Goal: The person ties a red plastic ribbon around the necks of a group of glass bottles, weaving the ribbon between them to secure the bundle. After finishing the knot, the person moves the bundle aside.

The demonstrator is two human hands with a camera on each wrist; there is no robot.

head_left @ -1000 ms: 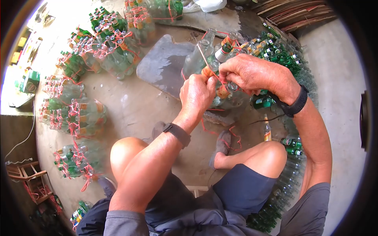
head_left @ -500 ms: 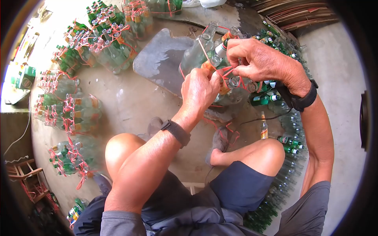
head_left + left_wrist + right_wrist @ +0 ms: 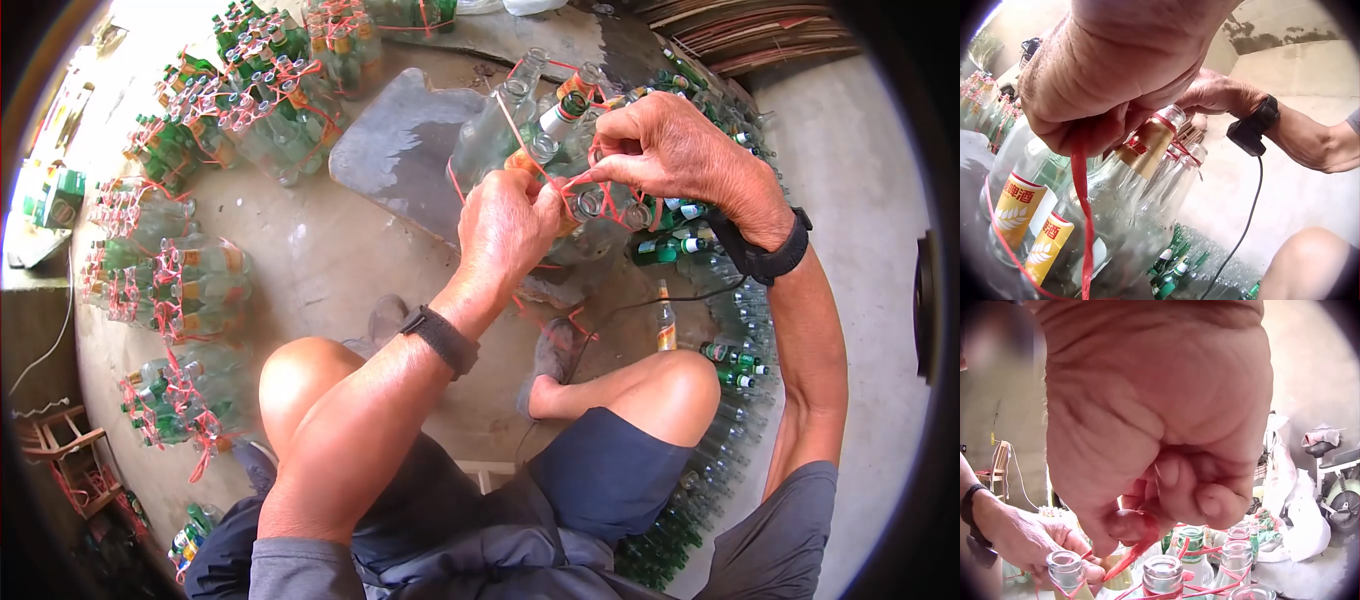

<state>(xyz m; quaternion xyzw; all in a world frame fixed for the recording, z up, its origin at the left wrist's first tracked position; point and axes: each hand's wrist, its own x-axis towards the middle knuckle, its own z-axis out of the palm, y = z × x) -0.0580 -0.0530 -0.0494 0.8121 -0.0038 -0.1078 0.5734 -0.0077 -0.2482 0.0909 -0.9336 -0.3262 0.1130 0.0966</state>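
Observation:
In the head view, a group of upright clear bottles (image 3: pixel 480 135) and a green-necked one stands in front of the person, with red strap around the necks. The left hand (image 3: pixel 505 225) pinches the red strap at the group's near side; in the left wrist view a red strap (image 3: pixel 1082 206) hangs from its curled fingers. Just to the right, the right hand (image 3: pixel 675 150) pinches a strap above the bottle mouths. From the right wrist view, red strap (image 3: pixel 1138 553) runs from between its thumb and finger down towards the left hand (image 3: pixel 1029 537).
Strapped bottle bundles (image 3: pixel 200 280) stand at the left and far left. Many loose bottles (image 3: pixel 735 430) line the right wall. A single labelled bottle (image 3: pixel 666 320) stands near the right knee. A grey board (image 3: pixel 390 150) lies behind the group; a black cable (image 3: pixel 1254 212) hangs from the right wrist.
The right hand has moved up and to the right, away from the left hand, drawing the strap between them. The left hand keeps its pinch, and the view has shifted slightly.

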